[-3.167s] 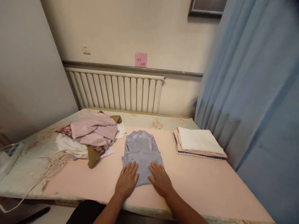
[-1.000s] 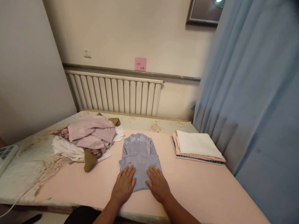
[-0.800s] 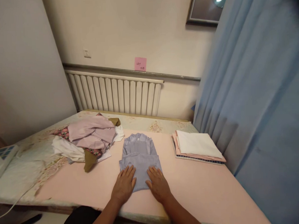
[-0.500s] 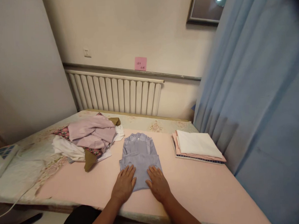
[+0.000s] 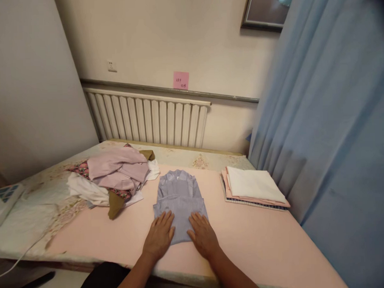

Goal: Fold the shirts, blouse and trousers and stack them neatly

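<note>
A blue-grey striped shirt point(image 5: 178, 195) lies folded on the pink cloth point(image 5: 247, 239), its collar pointing away from me and its lower part doubled up over the body. My left hand point(image 5: 160, 235) rests flat on the lower left of the shirt, fingers stretched out. Flat on the lower right side lies my right hand point(image 5: 202, 233), its fingers also extended. Both palms touch the fabric without gripping it, and they cover part of the shirt's near corners.
A loose heap of clothes point(image 5: 117, 170) lies to the left. On the right is a neat stack of folded cloth point(image 5: 255, 185), white on top, beside a blue curtain point(image 5: 330, 112). A radiator point(image 5: 149, 118) stands behind the table. A white cable point(image 5: 25, 253) hangs at front left.
</note>
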